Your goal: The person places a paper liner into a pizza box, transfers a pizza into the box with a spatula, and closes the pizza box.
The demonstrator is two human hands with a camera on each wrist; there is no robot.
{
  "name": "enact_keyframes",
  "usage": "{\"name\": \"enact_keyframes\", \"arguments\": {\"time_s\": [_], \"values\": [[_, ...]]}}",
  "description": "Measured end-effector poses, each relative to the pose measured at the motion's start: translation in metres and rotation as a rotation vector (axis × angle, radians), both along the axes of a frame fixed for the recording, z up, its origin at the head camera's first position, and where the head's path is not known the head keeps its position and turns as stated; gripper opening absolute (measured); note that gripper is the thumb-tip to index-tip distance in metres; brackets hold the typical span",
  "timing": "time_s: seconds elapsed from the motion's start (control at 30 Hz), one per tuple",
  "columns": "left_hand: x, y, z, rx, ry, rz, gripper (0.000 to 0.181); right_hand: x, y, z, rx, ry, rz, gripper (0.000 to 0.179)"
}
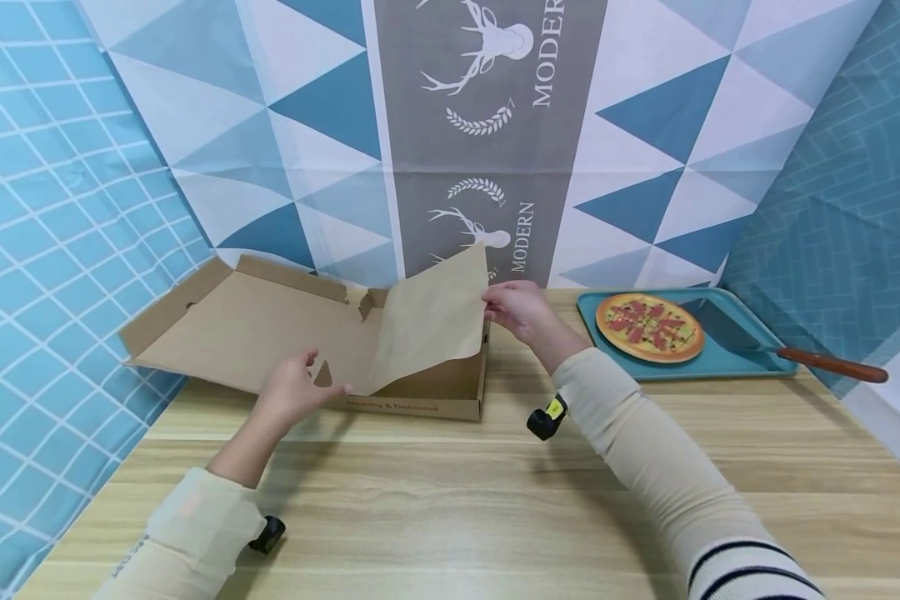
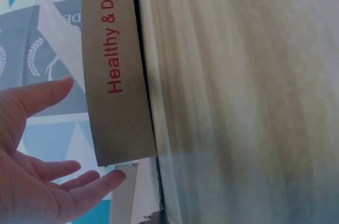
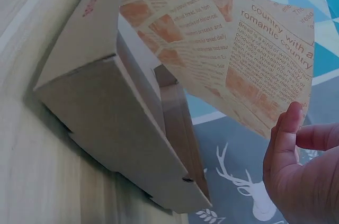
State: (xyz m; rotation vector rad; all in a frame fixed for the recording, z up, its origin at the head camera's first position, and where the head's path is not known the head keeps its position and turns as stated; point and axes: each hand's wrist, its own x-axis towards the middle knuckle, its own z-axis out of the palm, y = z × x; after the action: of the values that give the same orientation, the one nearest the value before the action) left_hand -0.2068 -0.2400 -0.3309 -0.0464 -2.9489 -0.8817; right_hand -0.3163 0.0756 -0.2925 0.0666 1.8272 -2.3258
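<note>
A sheet of printed wrapping paper [image 1: 435, 321] slants up over an opened cardboard pizza box [image 1: 420, 407]. My right hand [image 1: 521, 310] pinches its right edge between thumb and fingers. In the right wrist view the underside of the paper [image 3: 212, 49] carries reddish newspaper-style print. My left hand [image 1: 297, 387] is by the box's front left corner, near the low end of the sheet. Seen from the left wrist, the fingers of that hand [image 2: 37, 166] are spread apart with nothing between them, beside the front wall lettered "Healthy & Delicious".
The box lid [image 1: 270, 321] lies folded back to the left. On the right a blue tray [image 1: 750, 367] carries a pizza [image 1: 650, 327] and a pizza server [image 1: 727, 325], its wooden handle [image 1: 832, 363] jutting past the tray's right edge. Behind the wooden table [image 1: 450, 508] hangs a patterned backdrop.
</note>
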Motion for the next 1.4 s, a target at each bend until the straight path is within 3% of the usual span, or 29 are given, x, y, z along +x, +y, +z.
{"name": "enact_keyframes", "arguments": {"time_s": [0.23, 0.63, 0.87, 1.17, 1.4], "values": [[0.000, -0.002, -0.006, 0.028, -0.038, -0.014, 0.085, -0.004, -0.012, -0.006, -0.005, -0.023, 0.019, 0.006], [-0.001, -0.002, -0.013, 0.234, -0.139, 0.033, 0.085, -0.010, -0.027, -0.020, 0.010, -0.025, 0.016, 0.016], [0.001, -0.001, -0.011, 0.230, -0.148, 0.033, 0.088, -0.011, -0.034, -0.014, 0.029, -0.052, 0.020, 0.012], [0.000, -0.002, -0.013, 0.211, -0.131, 0.030, 0.083, -0.018, -0.043, -0.006, -0.030, -0.095, 0.006, 0.011], [0.000, -0.002, -0.014, 0.244, -0.130, 0.029, 0.082, -0.016, -0.042, -0.009, 0.113, -0.055, -0.013, 0.014]]}}
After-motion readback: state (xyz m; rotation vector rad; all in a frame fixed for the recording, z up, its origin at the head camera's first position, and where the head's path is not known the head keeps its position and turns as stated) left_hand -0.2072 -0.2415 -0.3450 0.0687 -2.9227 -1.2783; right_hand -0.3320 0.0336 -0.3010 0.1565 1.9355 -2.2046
